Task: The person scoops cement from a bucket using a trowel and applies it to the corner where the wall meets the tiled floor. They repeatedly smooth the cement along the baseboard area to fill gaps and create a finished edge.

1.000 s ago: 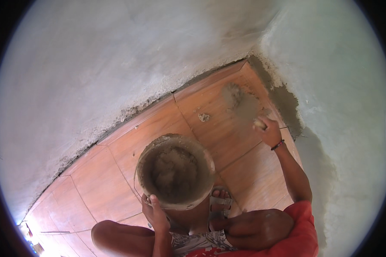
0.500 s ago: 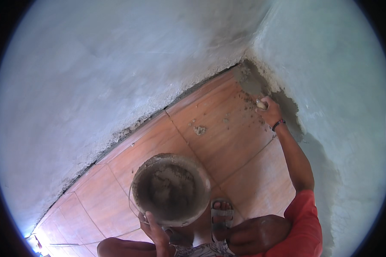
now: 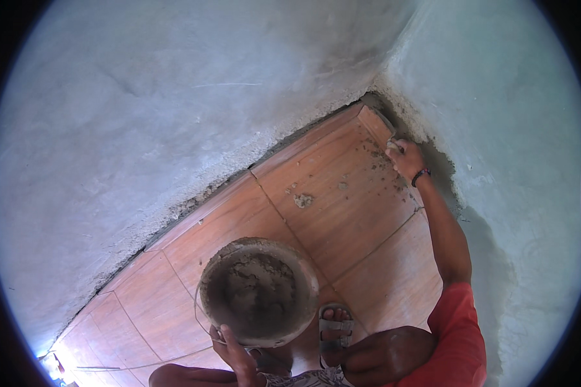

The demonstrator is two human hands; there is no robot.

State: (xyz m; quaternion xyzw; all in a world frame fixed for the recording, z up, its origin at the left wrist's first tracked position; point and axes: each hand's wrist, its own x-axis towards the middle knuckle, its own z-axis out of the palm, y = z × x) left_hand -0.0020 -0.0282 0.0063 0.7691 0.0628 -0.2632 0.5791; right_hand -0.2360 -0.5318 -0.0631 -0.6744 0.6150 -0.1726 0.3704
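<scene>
My left hand (image 3: 232, 351) grips the near-left rim of a mortar-crusted bucket (image 3: 303, 284) holding grey wet mortar (image 3: 255, 284). My right hand (image 3: 405, 160) is closed on the handle of a trowel (image 3: 387, 127). The trowel's blade lies at the narrow mortar-filled strip (image 3: 385, 106) between the wood-look tile edge and the right wall, near the corner. Small clumps of mortar (image 3: 303, 200) and scattered specks lie on the tiles beside my right hand.
Grey plastered walls (image 3: 148, 103) meet at the corner, with a rough crumbly gap along the left wall's foot. Tiles (image 3: 374, 271) cover the floor under me. My sandalled foot (image 3: 334, 326) and bent knees are at the lower edge. Bright clutter shows at the far lower left.
My right hand with the trowel has moved up toward the corner, carrying the mortar from the tiles to the wall-side strip. The bucket and my left hand appear lower in the view.
</scene>
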